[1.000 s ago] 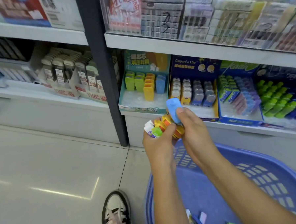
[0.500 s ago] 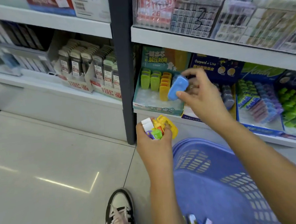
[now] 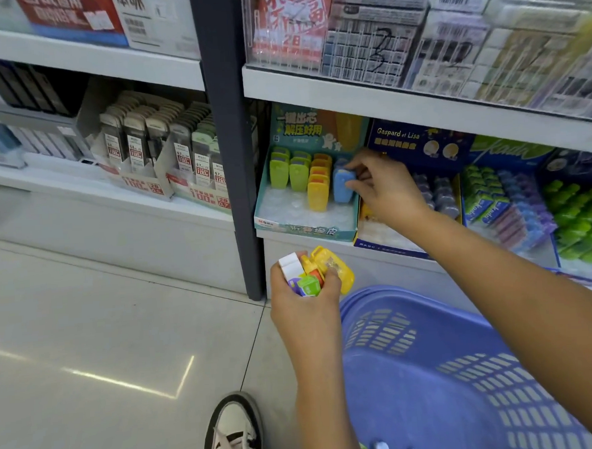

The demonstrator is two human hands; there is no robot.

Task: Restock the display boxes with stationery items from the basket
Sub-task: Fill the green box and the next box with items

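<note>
My right hand (image 3: 383, 188) reaches into the teal display box (image 3: 301, 229) on the lower shelf and pinches a blue eraser case (image 3: 342, 187), standing it upright in the rightmost row beside the yellow cases (image 3: 318, 197). Green cases (image 3: 288, 171) fill the left rows. My left hand (image 3: 305, 302) hovers below the shelf, closed around a bunch of small cases (image 3: 319, 269): yellow, orange, green, white and purple. The blue plastic basket (image 3: 431, 337) sits on the floor under my arms, with a few items showing at its bottom.
A dark upright post (image 3: 231, 159) stands just left of the teal box. The dark blue display box (image 3: 408, 239) adjoins it on the right, with green and purple items further right. Lead refill boxes (image 3: 167, 152) fill the left shelf. My shoe (image 3: 233, 433) rests on the tiled floor.
My right hand took the blue case from the bunch at my left hand, carried it up and forward, and now holds it down inside the teal box. The left hand stayed low.
</note>
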